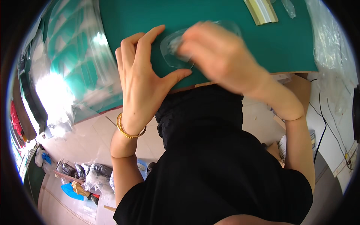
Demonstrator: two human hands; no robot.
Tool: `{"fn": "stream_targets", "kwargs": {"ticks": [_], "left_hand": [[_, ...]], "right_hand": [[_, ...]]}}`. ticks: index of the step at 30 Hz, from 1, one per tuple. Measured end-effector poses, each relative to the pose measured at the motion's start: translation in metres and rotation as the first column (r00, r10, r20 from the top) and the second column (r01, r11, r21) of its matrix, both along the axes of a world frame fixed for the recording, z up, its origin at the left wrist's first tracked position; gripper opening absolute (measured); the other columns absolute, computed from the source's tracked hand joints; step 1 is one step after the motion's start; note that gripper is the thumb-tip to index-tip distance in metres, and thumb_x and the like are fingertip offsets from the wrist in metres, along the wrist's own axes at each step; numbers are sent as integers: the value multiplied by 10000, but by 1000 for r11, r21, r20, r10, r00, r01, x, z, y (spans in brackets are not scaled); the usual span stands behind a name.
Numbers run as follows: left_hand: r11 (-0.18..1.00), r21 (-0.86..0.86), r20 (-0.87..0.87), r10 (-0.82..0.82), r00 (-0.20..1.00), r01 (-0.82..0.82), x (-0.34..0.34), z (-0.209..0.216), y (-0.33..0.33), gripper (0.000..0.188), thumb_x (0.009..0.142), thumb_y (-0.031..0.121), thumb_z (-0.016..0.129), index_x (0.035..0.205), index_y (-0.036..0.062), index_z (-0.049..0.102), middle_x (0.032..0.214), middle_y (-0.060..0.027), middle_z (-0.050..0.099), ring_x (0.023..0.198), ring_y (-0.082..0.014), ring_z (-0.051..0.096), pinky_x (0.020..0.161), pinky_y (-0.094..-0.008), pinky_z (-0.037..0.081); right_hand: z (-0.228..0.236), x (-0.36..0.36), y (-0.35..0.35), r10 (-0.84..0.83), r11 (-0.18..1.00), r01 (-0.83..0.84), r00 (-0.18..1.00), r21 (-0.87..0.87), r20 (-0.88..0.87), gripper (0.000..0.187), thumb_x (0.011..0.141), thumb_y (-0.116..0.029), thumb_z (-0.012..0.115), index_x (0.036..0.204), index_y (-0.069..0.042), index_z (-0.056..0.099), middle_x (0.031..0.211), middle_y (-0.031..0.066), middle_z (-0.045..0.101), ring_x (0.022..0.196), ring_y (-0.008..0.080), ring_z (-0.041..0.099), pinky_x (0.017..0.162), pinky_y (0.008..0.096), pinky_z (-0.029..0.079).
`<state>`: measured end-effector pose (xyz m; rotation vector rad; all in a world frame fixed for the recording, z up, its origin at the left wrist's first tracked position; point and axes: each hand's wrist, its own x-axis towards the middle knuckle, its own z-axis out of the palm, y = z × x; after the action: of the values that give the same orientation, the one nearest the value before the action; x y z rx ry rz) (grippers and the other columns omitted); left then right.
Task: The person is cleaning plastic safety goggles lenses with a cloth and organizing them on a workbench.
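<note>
On the green tabletop lies a thin clear plastic piece point(168, 59) with a rounded outline, partly covered by my right hand. My left hand point(138, 71) rests at its left side, fingers spread and thumb stretched toward the near edge of the plastic. The left hand holds nothing. Over the plastic, my right hand point(219, 52) is smeared by motion, its fingers curled together and pointing left. A whitish blurred patch point(174, 45) shows at those fingertips; whether it is a held thing or part of the plastic is unclear.
Layered clear plastic sheets point(80, 63) cover the table's left side. A yellowish strip with a white band point(261, 11) lies at the far right, beside a small clear plastic scrap point(288, 8). Clear film point(333, 52) hangs at the right edge. Bags point(99, 178) sit on the floor lower left.
</note>
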<state>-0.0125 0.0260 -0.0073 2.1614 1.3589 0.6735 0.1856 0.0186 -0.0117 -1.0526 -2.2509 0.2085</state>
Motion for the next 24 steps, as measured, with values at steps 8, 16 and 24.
{"fn": "stream_targets", "kwargs": {"ticks": [8, 16, 24], "left_hand": [[999, -29, -54, -18, 998, 17, -4, 7, -1, 680, 583, 220, 914, 1220, 94, 710, 1102, -53, 500, 957, -251, 440, 870, -361, 428], [997, -46, -4, -57, 998, 56, 5, 13, 2, 784, 573, 272, 924, 1281, 71, 654, 1128, -76, 504, 995, -277, 452, 895, -396, 426], [991, 69, -106, -108, 988, 116, 23, 15, -4, 630, 615, 172, 898, 1190, 26, 687, 1112, -89, 517, 1002, -294, 467, 871, -397, 446]], "right_hand": [[-2, 37, -3, -303, 953, 304, 951, 5, -59, 246, 729, 56, 760, 952, -14, 683, 917, 86, 623, 754, 219, 646, 599, 292, 521], [-1, 55, -33, -333, 943, 331, 940, -42, -76, 278, 710, 110, 758, 953, -8, 690, 946, 92, 648, 770, 212, 641, 621, 278, 519], [10, 24, -33, -211, 974, 183, 949, -135, -234, 175, 775, 16, 750, 928, -13, 670, 928, 80, 625, 790, 217, 640, 663, 308, 524]]}}
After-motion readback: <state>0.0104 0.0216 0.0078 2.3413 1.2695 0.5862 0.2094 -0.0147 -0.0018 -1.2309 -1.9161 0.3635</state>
